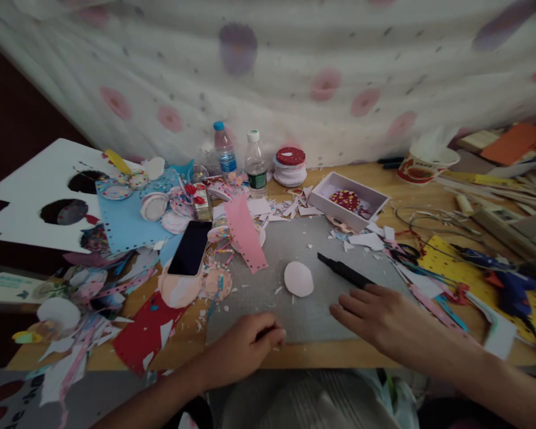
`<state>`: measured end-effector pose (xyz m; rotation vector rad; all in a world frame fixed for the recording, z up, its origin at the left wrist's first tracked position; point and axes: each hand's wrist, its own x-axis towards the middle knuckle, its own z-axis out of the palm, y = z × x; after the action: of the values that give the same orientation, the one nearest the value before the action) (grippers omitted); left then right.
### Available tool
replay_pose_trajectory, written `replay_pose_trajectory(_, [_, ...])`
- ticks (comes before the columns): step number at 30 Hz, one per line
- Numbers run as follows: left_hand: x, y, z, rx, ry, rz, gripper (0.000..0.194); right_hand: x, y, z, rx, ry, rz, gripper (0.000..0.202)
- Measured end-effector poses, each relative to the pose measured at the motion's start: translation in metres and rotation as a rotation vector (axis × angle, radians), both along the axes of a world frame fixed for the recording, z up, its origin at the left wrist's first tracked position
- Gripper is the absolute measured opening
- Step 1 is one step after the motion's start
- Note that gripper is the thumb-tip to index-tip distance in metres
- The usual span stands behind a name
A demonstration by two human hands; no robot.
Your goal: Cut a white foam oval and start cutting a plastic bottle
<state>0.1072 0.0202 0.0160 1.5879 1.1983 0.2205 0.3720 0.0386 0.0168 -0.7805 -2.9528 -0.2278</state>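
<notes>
My left hand [253,341] rests at the front edge of the grey cutting mat [250,304], its fingers curled in and no object visible in them. A white, roughly round paper piece [299,279] lies flat on the mat between my hands, touched by neither. On the right, my right hand [379,313] lies low over the mat with its fingers stretched out to the left. Beside its knuckles is a black craft knife [346,271], blade pointing up-left; its rear end is partly hidden by the hand.
A phone [190,248], a pink paper strip [245,233] and decorated paper discs crowd the left. Two bottles [256,165], stacked discs [290,167] and a white box [349,201] stand behind. Scissors [405,254], a blue glue gun [511,289] and a paper tub [429,164] are right.
</notes>
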Motion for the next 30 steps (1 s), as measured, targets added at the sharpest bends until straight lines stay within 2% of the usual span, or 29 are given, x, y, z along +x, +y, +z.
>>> replay_pose_trajectory(3, [-0.003, -0.006, -0.003, 0.067, 0.048, -0.006, 0.022, -0.007, -0.004, -0.003, -0.029, 0.06, -0.028, 0.022])
replay_pose_trajectory(6, [-0.004, -0.009, -0.003, 0.174, 0.093, -0.058, 0.022, -0.019, -0.014, -0.007, -0.086, 0.135, 0.025, 0.014])
replay_pose_trajectory(10, [-0.009, -0.006, 0.001, 0.336, 0.129, -0.18, 0.019, -0.027, -0.026, -0.007, -0.182, 0.191, 0.125, 0.022])
replay_pose_trajectory(14, [-0.015, 0.001, 0.001, 0.513, 0.15, -0.375, 0.015, -0.026, -0.032, -0.001, -0.301, 0.159, 0.185, 0.018])
replay_pose_trajectory(16, [-0.018, 0.001, 0.002, 0.638, 0.202, -0.439, 0.021, -0.023, -0.033, 0.002, -0.366, 0.152, 0.168, 0.016])
replay_pose_trajectory(20, [-0.019, -0.006, 0.005, 0.919, 0.245, -0.43, 0.046, -0.017, -0.035, 0.003, -0.461, 0.174, 0.138, 0.014])
replay_pose_trajectory(23, [-0.013, -0.014, 0.004, 1.114, 0.193, -0.504, 0.046, -0.017, -0.037, 0.001, -0.523, 0.128, 0.194, 0.009])
replay_pose_trajectory(27, [-0.008, -0.019, 0.0, 1.182, 0.131, -0.671, 0.038, -0.016, -0.035, 0.001, -0.551, 0.068, 0.245, 0.007])
replay_pose_trajectory(30, [-0.011, -0.014, 0.003, 1.222, 0.164, -0.653, 0.033, -0.01, -0.032, 0.005, -0.555, 0.079, 0.201, 0.008])
